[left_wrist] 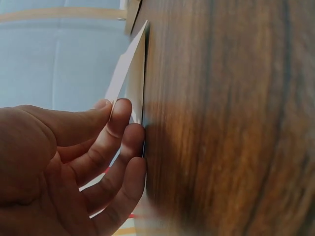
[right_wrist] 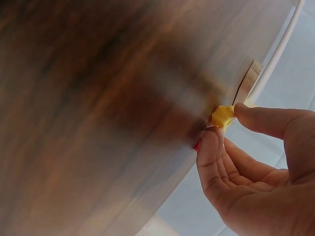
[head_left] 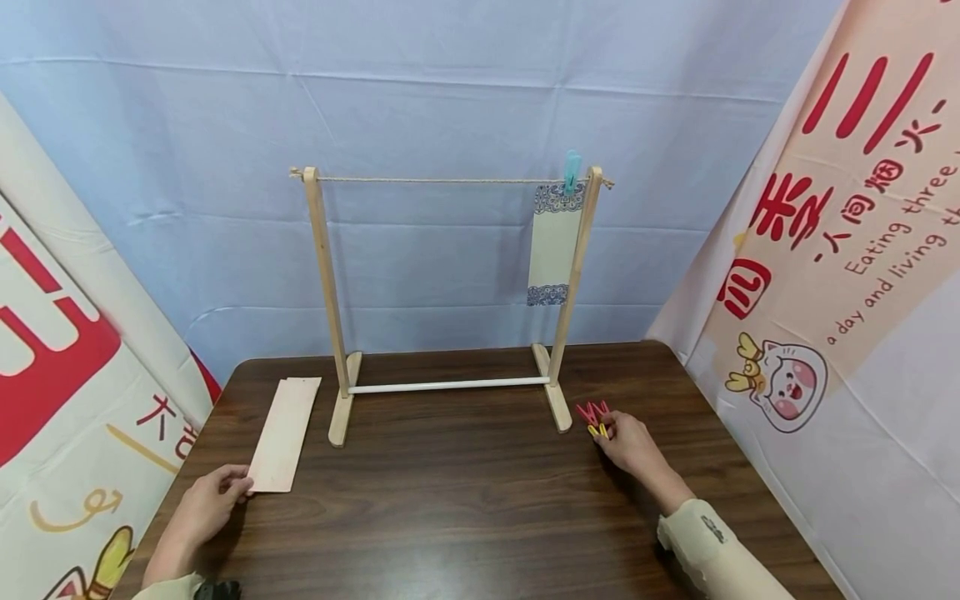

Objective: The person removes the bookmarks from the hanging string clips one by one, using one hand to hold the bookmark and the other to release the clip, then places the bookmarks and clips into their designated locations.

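My left hand (head_left: 207, 503) pinches the near left corner of a pale paper strip (head_left: 287, 433) at the table's left side. Seen from the left wrist, thumb and forefinger hold the strip (left_wrist: 122, 73) tilted up off the wood; a second sheet seems to lie under it. On the right, my right hand (head_left: 628, 442) has thumb and fingertips on a yellow clothespin (right_wrist: 224, 116). Red clothespins (head_left: 592, 412) lie right beside it, mostly hidden by the fingers in the right wrist view. A blue clothespin (head_left: 572, 171) clips a blue-patterned strip (head_left: 555, 246) to a cord.
Between the hands, towards the back, stands a wooden rack (head_left: 327, 275) with a cord (head_left: 442, 180) across its top and a white bar (head_left: 450, 386) low down. Its feet rest on the brown table (head_left: 450, 500). Printed cloths (head_left: 847, 250) hang around the table.
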Demonstrator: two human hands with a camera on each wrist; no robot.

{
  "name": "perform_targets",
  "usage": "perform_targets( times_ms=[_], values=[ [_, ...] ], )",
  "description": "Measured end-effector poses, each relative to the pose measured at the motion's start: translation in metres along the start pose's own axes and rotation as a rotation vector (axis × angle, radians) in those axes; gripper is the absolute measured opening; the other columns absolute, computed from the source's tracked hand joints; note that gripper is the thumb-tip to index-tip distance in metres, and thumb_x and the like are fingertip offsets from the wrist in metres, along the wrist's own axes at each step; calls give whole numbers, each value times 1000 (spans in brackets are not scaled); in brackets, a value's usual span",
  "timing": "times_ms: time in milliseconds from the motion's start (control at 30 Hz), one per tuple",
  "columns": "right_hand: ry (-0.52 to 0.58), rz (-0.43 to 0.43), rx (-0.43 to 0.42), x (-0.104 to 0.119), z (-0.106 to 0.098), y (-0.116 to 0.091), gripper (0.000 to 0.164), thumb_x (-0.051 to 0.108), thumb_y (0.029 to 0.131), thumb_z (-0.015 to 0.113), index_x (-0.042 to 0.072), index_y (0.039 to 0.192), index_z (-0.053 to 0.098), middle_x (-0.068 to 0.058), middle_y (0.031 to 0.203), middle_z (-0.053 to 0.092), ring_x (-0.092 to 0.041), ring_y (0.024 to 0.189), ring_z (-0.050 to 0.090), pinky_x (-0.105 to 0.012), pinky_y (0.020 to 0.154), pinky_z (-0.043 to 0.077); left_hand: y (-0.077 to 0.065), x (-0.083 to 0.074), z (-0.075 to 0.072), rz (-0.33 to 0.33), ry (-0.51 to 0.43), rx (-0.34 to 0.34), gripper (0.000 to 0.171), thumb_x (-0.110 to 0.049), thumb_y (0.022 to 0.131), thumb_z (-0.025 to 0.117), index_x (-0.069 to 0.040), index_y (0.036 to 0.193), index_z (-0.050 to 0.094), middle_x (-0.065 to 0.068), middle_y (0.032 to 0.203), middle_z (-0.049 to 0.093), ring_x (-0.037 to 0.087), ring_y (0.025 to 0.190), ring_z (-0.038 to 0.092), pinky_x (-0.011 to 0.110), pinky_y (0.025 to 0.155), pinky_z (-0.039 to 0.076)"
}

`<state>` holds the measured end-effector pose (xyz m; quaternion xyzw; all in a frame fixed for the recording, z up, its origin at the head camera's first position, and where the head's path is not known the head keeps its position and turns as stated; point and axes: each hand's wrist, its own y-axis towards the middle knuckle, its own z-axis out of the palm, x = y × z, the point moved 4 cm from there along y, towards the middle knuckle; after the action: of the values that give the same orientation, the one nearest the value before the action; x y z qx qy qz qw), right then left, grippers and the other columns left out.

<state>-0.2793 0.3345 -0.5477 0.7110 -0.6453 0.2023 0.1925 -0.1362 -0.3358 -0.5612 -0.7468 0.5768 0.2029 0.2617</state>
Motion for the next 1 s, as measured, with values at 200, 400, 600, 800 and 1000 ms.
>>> perform_targets(
  times_ms=[200, 400, 600, 800, 1000],
  values=[
    [-11, -12, 8, -1, 2, 0, 37, 4, 98, 75, -15, 128, 64, -16, 95, 67, -23, 79, 62, -41, 69, 55, 2, 1, -1, -5, 15, 5, 47, -30, 115, 54, 11, 136, 61, 8, 101, 76, 17, 83, 60, 37, 71, 45],
    [-19, -24, 8, -1, 2, 1, 37, 4, 97, 76, -15, 127, 64, -17, 96, 68, -24, 81, 64, -42, 71, 56, -1, 1, -3, -15, 38, -21, 46, -30, 113, 57, 10, 135, 63, 11, 102, 76, 25, 88, 66, 44, 76, 51],
    [-9, -16, 10, 0, 2, 1, 38, 5, 98, 76, -15, 128, 64, -17, 95, 67, -23, 79, 61, -42, 69, 54, -5, 6, -3, -18, 64, -54, 44, -28, 112, 59, 10, 132, 64, 21, 106, 75, 51, 109, 66, 67, 91, 50],
    [-9, -7, 13, -1, 2, 1, 38, 5, 98, 76, -15, 128, 64, -15, 93, 65, -23, 77, 59, -41, 69, 52, -9, 6, -5, -30, 83, -77, 43, -30, 110, 60, 8, 130, 66, 19, 104, 74, 49, 105, 68, 66, 88, 51],
    [-6, -5, 9, -4, 2, 3, 38, 5, 97, 76, -14, 127, 64, -13, 92, 65, -23, 78, 59, -40, 70, 51, -12, 6, -6, -104, 87, -49, 47, -39, 109, 62, 4, 127, 68, 16, 106, 74, 42, 100, 69, 59, 79, 53]
  ],
)
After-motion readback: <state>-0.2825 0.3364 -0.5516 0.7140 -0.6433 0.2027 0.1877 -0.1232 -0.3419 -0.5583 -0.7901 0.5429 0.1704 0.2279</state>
